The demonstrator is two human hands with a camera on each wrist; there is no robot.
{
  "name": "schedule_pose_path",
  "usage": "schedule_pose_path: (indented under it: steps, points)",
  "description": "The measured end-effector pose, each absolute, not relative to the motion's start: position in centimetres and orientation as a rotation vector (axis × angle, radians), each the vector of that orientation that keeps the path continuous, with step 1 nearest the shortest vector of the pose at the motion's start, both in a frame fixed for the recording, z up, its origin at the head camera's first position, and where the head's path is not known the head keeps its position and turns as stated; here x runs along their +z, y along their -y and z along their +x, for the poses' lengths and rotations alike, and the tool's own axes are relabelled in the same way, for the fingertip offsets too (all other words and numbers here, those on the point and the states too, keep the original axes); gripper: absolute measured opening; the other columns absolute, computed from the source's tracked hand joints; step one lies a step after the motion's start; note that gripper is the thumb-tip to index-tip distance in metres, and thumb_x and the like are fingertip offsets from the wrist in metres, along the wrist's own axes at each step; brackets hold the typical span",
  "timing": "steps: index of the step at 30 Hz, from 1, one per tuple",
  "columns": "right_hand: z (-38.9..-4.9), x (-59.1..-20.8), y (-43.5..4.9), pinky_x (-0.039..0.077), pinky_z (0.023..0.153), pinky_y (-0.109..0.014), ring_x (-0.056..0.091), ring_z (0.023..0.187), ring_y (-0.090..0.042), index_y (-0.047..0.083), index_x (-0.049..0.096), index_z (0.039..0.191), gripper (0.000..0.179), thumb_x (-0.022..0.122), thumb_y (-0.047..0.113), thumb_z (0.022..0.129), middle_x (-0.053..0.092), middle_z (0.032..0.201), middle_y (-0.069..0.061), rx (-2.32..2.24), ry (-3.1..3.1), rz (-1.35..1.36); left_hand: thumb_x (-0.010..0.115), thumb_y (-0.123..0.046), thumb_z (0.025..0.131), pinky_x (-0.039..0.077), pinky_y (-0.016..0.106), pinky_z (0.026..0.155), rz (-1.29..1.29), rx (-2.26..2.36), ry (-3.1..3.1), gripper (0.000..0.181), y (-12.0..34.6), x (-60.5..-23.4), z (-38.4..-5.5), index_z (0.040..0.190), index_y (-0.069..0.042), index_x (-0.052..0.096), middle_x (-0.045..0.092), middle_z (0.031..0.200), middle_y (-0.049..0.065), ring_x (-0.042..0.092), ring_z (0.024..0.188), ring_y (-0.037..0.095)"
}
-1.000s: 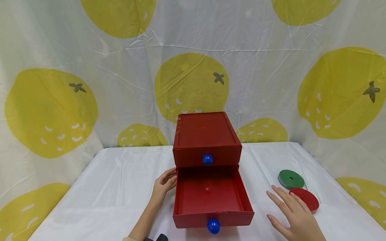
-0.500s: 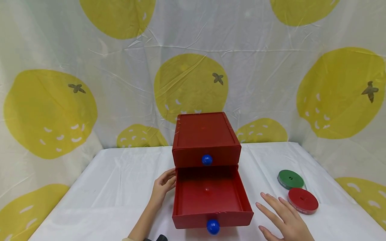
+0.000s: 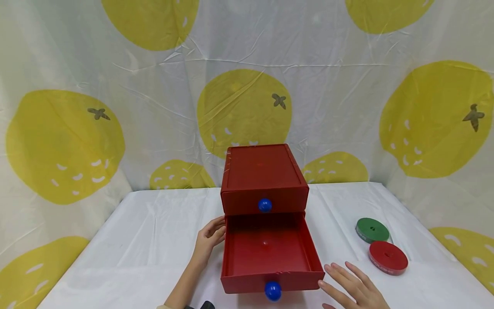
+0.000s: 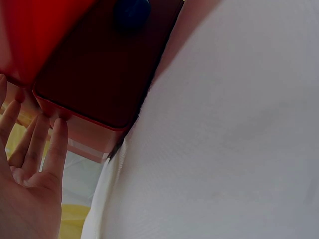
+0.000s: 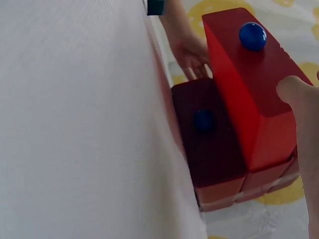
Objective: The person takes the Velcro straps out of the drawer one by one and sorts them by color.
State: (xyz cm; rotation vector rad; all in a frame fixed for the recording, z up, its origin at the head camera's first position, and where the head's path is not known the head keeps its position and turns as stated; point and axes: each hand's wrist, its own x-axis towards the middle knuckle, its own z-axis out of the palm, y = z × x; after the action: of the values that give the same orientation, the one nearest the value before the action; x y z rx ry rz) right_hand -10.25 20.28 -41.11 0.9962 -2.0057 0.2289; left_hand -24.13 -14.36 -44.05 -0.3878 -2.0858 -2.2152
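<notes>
A red drawer cabinet (image 3: 259, 167) with blue ball knobs stands in the middle of the table. One drawer (image 3: 266, 259), below the top one, is pulled far out and has nothing in it. My left hand (image 3: 209, 237) rests its outstretched fingertips against the cabinet's left side; the left wrist view shows these fingers (image 4: 56, 144) at the side wall. My right hand (image 3: 353, 286), fingers spread and holding nothing, is at the drawer's front right corner. In the right wrist view, a fingertip (image 5: 291, 89) overlaps the drawer's front.
A green roll of ribbon-like material (image 3: 372, 230) and a red roll (image 3: 388, 257) lie flat on the white-covered table (image 3: 154, 240), right of the cabinet. A lower drawer with a blue knob (image 5: 203, 121) is closed beneath the pulled-out one. A lemon-print curtain (image 3: 328, 107) hangs behind.
My right hand has moved left and slightly down, from over the red roll to the drawer's front corner. My left hand, the cabinet and both rolls have stayed in place.
</notes>
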Motion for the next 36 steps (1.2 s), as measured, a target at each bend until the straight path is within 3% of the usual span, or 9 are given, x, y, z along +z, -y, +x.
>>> schedule_pose_path:
  steps: [7, 16, 36]
  points:
    - [-10.12, -41.19, -20.24, 0.003, 0.117, -0.034, 0.021, 0.138, -0.014, 0.022, 0.051, 0.128, 0.065, 0.034, 0.066, 0.084, 0.044, 0.138, 0.001, 0.046, 2.085, 1.066, 0.055, -0.010, 0.089, 0.052, 0.024, 0.081, -0.360, -2.242, 2.079, 0.035, 14.35, -44.03, -24.14, 0.123, -0.005, 0.054, 0.064, 0.106, -0.008, 0.061, 0.099, 0.006]
    - [-10.26, -41.44, -20.12, 0.000, 0.117, -0.035, 0.020, 0.138, -0.014, 0.029, 0.035, 0.140, 0.068, 0.029, 0.067, 0.084, 0.034, 0.145, 0.008, -0.051, 2.118, 1.073, 0.054, -0.010, 0.089, 0.052, 0.024, 0.081, -0.359, -2.232, 2.080, 0.034, 14.35, -44.06, -24.14, 0.123, -0.007, 0.054, 0.063, 0.108, -0.009, 0.060, 0.101, 0.005]
    - [-10.53, -41.50, -19.60, 0.000, 0.116, -0.037, 0.027, 0.131, -0.019, 0.033, 0.041, 0.136, 0.065, 0.029, 0.069, 0.083, 0.041, 0.140, 0.008, -0.002, 2.119, 1.060, 0.054, -0.008, 0.089, 0.053, 0.024, 0.079, -0.365, -2.227, 2.082, 0.035, 14.20, -43.66, -23.93, 0.123, -0.001, 0.052, 0.063, 0.105, -0.007, 0.061, 0.097, 0.004]
